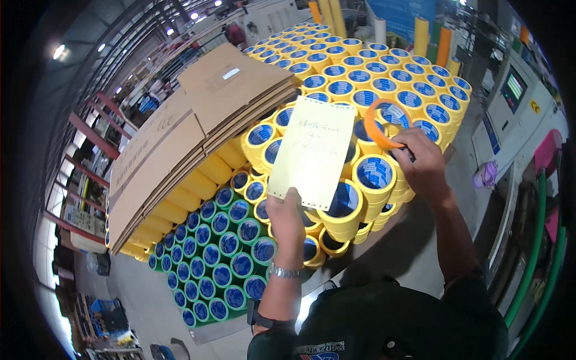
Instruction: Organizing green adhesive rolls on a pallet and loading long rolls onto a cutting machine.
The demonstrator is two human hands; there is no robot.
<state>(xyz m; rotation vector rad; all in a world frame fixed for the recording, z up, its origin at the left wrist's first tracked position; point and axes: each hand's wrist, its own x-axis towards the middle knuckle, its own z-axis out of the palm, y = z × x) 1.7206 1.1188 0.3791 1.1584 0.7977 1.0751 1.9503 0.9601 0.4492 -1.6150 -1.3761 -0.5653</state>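
Observation:
My left hand (287, 213) grips the lower edge of a pale yellow paper sheet (315, 150) with faint handwriting and punched holes along its edges. My right hand (421, 159) is closed on an orange tape roll (375, 123), a thin ring held tilted by its lower rim. Both are held above stacked yellow tape rolls (374, 174) with blue inner cores. A lower block of green tape rolls (231, 245) lies to the left of my left forearm.
Flattened cardboard boxes (162, 141) lie across the yellow stacks at the left. A grey machine with a screen (514, 87) stands at the right, near green pipes (536, 246) and a pink part (547, 150). Upright orange and yellow tubes (444, 47) stand at the back.

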